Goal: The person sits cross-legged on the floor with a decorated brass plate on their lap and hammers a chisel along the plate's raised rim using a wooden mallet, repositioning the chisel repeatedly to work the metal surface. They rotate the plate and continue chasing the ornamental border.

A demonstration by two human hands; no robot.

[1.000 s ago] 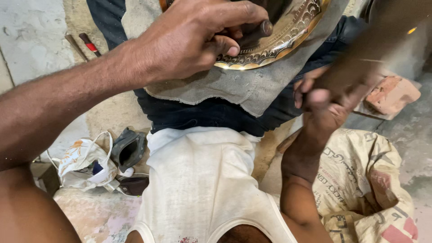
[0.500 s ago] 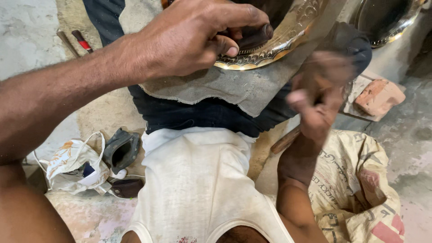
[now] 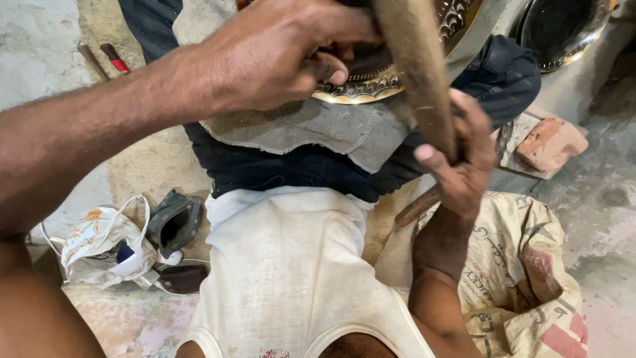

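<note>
My left hand [image 3: 278, 56] presses down on an ornate brass plate [image 3: 371, 83] that rests on a grey cloth [image 3: 318, 129] over my lap, with fingers curled around a small dark tool at the plate's rim. A thick wooden mallet handle [image 3: 417, 73] rises toward the top of the view, gripped by my right hand [image 3: 460, 162] just right of the plate. The mallet's head is out of view. I wear a white vest [image 3: 291, 265] and dark trousers [image 3: 285, 166].
A patterned cloth bag [image 3: 103, 242] and a dark pouch [image 3: 173, 222] lie on the floor at left. A burlap sack [image 3: 523, 278] lies at right, a brick [image 3: 550, 142] beyond it. Another round metal plate [image 3: 563, 30] sits top right. Red-handled tools [image 3: 112, 58] lie top left.
My right hand has swung the wooden mallet in from the right, so its handle now stands over the plate. The left hand has stayed on the plate.
</note>
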